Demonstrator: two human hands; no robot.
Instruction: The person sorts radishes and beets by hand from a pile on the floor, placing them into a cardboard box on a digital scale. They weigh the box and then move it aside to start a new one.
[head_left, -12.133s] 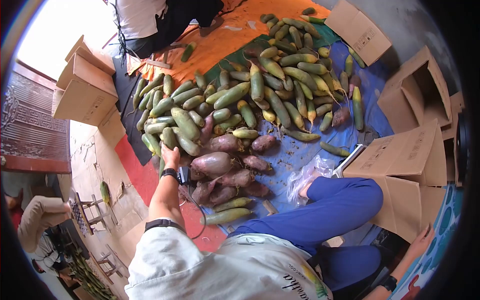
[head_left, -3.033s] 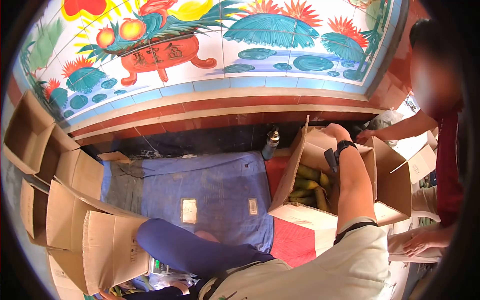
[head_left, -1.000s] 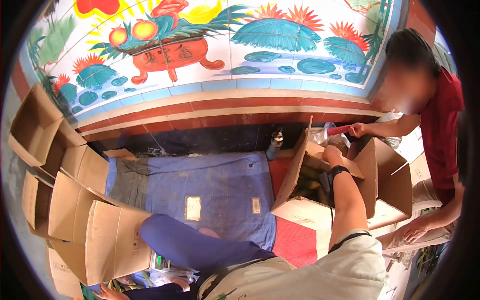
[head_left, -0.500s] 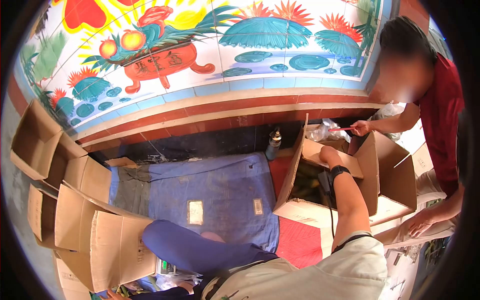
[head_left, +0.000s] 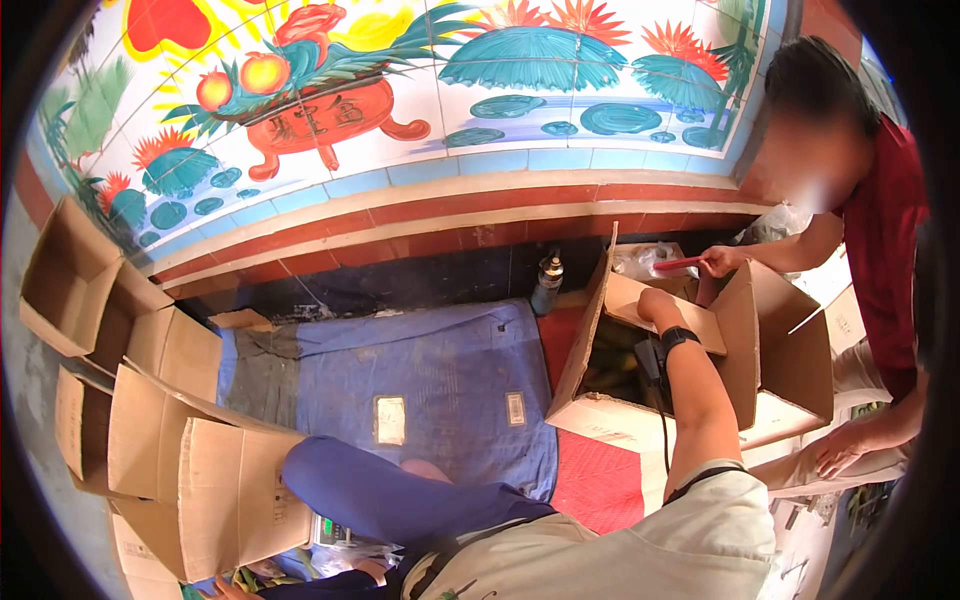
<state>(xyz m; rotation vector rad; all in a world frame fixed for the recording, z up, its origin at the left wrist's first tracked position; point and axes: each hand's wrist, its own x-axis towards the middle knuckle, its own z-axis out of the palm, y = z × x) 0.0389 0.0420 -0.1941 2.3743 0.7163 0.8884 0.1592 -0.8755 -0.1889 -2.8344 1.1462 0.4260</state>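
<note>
My right hand (head_left: 656, 308) is at a cardboard flap (head_left: 697, 330) of the open box (head_left: 615, 422) on the right; its fingers are hidden. A dark strap circles that wrist, and a black device (head_left: 650, 362) with a cable hangs beside it. Dark, long shapes lie inside the box, too dim to make out. Low at the bottom left, what appears to be my left hand (head_left: 222, 591) is cut off by the frame edge, beside green and yellowish produce (head_left: 245, 578). Whether it holds anything cannot be seen.
Several open cartons (head_left: 240, 495) stand at the left. A blue mat (head_left: 440, 370) covers the floor, with a bottle (head_left: 546, 285) by the tiled wall. At the right, a person in red (head_left: 893, 225) holds a red object (head_left: 678, 264) over the box area.
The other person's red object has turned and shows a broader side, and that person's holding hand has shifted slightly. My right hand stays in the same place.
</note>
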